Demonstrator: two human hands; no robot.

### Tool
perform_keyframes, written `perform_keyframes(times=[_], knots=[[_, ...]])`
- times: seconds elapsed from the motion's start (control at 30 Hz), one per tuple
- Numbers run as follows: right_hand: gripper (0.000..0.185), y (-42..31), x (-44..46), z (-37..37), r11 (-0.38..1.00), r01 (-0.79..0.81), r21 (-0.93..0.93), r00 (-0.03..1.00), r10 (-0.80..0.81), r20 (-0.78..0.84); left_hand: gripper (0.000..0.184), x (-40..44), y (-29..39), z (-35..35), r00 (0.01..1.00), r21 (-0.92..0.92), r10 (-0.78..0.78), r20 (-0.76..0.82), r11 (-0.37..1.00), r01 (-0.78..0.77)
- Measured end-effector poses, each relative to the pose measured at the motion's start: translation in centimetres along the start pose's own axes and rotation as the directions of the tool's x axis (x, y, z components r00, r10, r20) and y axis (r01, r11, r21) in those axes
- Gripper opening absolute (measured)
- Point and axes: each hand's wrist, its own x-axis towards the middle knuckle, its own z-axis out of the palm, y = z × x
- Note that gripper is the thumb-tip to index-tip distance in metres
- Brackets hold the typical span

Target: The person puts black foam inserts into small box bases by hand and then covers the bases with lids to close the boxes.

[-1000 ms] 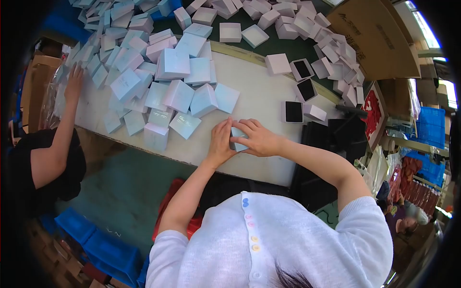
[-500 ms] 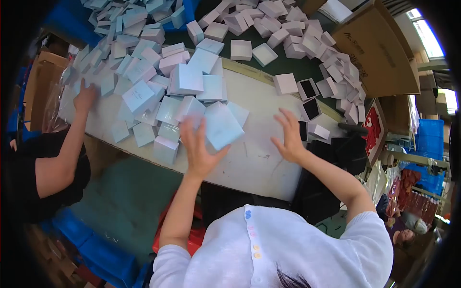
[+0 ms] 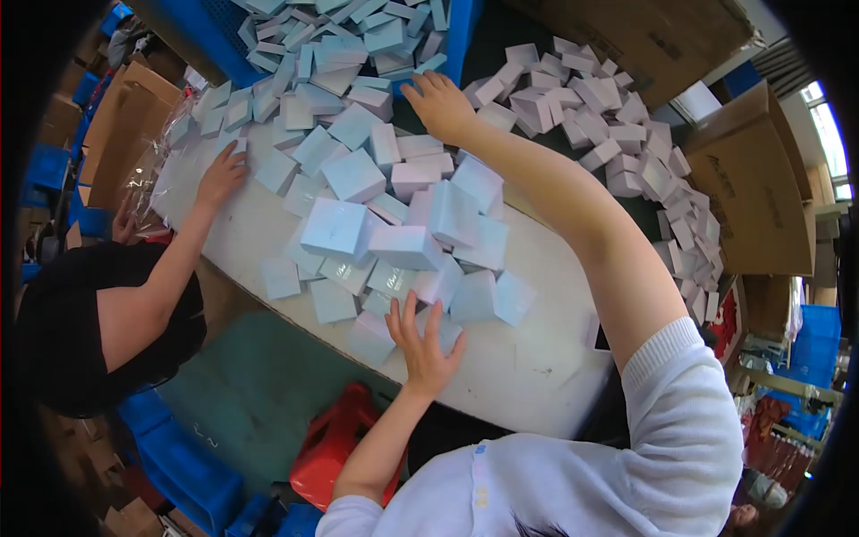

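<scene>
On the white table, a heap of small pale blue and pinkish boxes (image 3: 332, 224) lies in front of me, some stacked on others. My left hand (image 3: 426, 358) is at the heap's near edge, fingers spread, its fingertips by a pinkish box (image 3: 440, 282). Stretched across the table, my right hand (image 3: 440, 106) is at the far side beside the blue crate (image 3: 461, 40). Its fingers are apart and I see nothing held in them. Whether its fingertips touch a box there cannot be made out.
Boxes fill the blue crate, and a pile of pinkish boxes (image 3: 617, 134) lies at the far right before a cardboard carton (image 3: 761, 188). At left, a co-worker's hand (image 3: 221, 174) touches boxes on the table (image 3: 528, 376). A red stool (image 3: 340, 447) stands below the table edge.
My right hand has gone from above the near right table to the far side by the crate. My left hand stays spread beside the heap. The view has shifted leftward.
</scene>
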Motion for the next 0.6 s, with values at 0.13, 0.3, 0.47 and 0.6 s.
perform_keyframes(times=[0.13,0.3,0.47,0.6], knots=[[0.045,2.3,5.3,2.8,0.814,0.044,-0.579,0.992,0.034,0.123,0.060,-1.5,0.5,-1.0,0.997,-0.081,-0.051,-0.055,0.996,0.046],[0.025,1.8,2.4,-0.8,0.892,0.373,-0.256,0.925,-0.335,0.178,0.051,-4.4,4.0,0.0,0.989,-0.426,0.121,0.089,0.902,-0.073],[0.033,-2.0,-14.2,-14.6,0.887,-0.348,0.302,0.937,0.314,0.155,0.070,-5.5,10.0,8.5,0.835,-0.584,0.375,0.402,0.808,-0.081],[0.039,0.2,-29.7,-15.7,0.798,-0.582,0.158,0.795,0.516,0.319,0.095,-3.1,14.0,15.2,0.721,-0.499,0.493,0.487,0.835,-0.234]])
